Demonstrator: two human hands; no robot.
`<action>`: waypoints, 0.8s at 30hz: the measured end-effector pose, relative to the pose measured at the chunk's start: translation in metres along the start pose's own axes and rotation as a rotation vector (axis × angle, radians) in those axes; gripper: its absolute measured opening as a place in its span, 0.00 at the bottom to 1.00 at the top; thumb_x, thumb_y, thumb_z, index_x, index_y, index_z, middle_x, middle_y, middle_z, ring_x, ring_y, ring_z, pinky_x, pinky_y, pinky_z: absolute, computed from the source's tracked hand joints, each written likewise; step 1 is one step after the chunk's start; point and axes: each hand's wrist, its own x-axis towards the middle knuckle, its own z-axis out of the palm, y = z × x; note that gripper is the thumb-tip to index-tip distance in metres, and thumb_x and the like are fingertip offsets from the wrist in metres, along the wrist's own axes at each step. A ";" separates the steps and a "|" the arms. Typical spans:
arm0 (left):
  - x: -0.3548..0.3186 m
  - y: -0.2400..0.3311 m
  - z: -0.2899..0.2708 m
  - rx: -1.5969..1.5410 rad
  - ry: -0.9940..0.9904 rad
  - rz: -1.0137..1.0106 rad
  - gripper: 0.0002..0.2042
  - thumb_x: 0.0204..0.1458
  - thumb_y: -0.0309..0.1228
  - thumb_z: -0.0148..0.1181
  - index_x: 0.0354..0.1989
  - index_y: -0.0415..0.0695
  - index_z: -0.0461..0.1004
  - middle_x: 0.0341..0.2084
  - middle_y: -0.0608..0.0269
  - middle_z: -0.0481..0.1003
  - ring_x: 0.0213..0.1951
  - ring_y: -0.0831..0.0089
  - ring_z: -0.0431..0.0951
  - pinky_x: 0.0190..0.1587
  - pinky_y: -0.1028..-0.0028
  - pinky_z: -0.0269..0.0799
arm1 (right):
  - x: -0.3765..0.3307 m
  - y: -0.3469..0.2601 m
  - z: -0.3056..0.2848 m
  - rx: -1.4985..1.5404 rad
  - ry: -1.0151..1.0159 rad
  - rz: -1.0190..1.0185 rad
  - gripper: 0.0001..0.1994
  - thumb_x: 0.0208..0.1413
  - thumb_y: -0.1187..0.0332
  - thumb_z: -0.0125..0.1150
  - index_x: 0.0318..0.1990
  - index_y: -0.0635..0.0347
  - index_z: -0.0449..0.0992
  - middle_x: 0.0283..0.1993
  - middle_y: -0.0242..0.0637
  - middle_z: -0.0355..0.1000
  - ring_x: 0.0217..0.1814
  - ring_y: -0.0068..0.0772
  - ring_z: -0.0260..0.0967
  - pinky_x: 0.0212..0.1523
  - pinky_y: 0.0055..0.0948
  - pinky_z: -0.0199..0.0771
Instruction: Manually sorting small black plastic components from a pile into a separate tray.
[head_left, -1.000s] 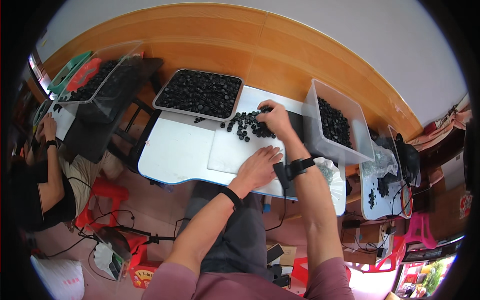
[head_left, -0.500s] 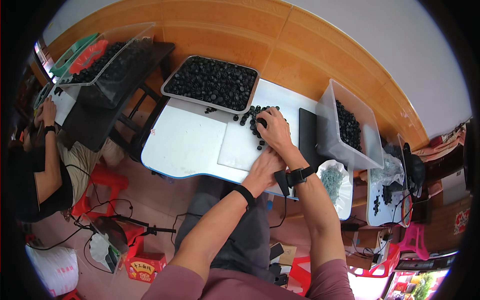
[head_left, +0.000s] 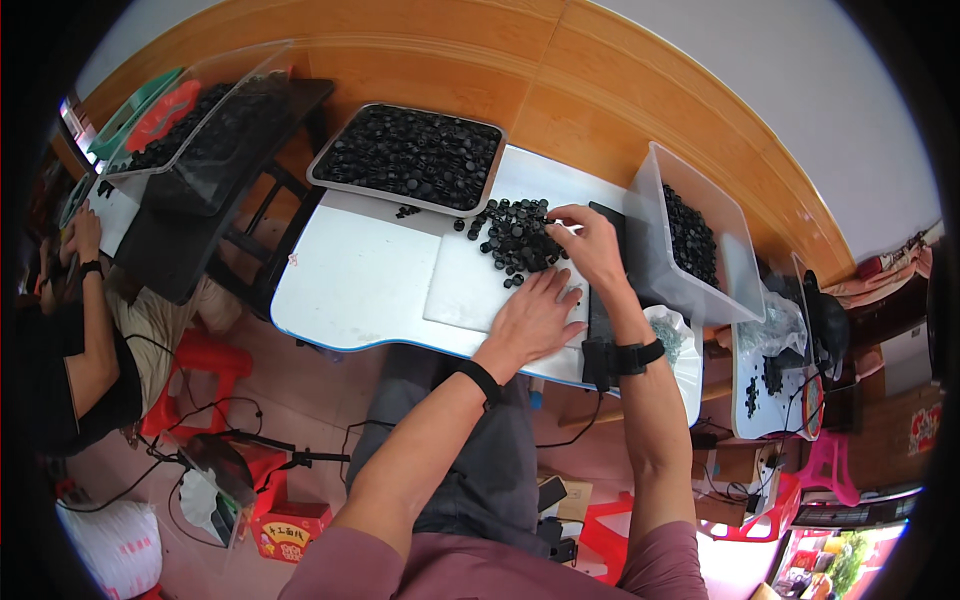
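Observation:
A loose pile of small round black caps lies on a white board on the table. My left hand rests palm down at the near right of the board, fingers spread, with its fingertips beside the closest caps. At the pile's right edge is my right hand, its thumb and forefinger brought together. Whatever is in that pinch is too small to make out. A metal tray full of more black caps stands behind the pile.
A clear plastic bin holding black pieces stands right of a dark flat slab. Beyond it sits a white fluted dish with greenish bits. At left, another person's hand works near a large clear tub.
My right hand has moved right, off the middle of the pile, uncovering more caps. My left hand, earlier partly behind my right wrist, now lies spread farther forward on the board.

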 end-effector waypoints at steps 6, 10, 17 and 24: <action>-0.001 -0.002 -0.002 -0.097 0.051 -0.051 0.23 0.60 0.48 0.62 0.54 0.42 0.78 0.63 0.45 0.71 0.67 0.49 0.67 0.72 0.57 0.58 | -0.016 0.032 -0.018 -0.026 -0.054 0.160 0.12 0.54 0.71 0.69 0.44 0.67 0.85 0.37 0.41 0.84 0.40 0.29 0.80 0.46 0.30 0.79; 0.001 -0.002 -0.003 -0.058 0.037 -0.079 0.21 0.60 0.45 0.63 0.53 0.41 0.78 0.62 0.45 0.72 0.66 0.50 0.68 0.71 0.56 0.60 | -0.022 0.026 0.004 0.018 -0.062 0.158 0.13 0.54 0.70 0.69 0.46 0.64 0.85 0.40 0.47 0.84 0.41 0.38 0.83 0.46 0.35 0.81; 0.000 -0.010 -0.004 -0.282 0.154 -0.106 0.14 0.56 0.31 0.66 0.49 0.40 0.80 0.53 0.50 0.78 0.60 0.53 0.74 0.64 0.59 0.69 | -0.028 0.010 0.010 0.059 -0.009 0.217 0.12 0.55 0.71 0.67 0.46 0.63 0.86 0.40 0.46 0.84 0.40 0.38 0.83 0.45 0.35 0.81; -0.021 -0.043 -0.029 -0.304 0.480 -0.242 0.14 0.52 0.23 0.69 0.48 0.43 0.82 0.39 0.57 0.80 0.44 0.59 0.80 0.50 0.64 0.76 | -0.081 0.027 -0.014 0.068 0.152 0.141 0.10 0.55 0.73 0.65 0.42 0.65 0.85 0.37 0.46 0.82 0.37 0.39 0.82 0.43 0.33 0.80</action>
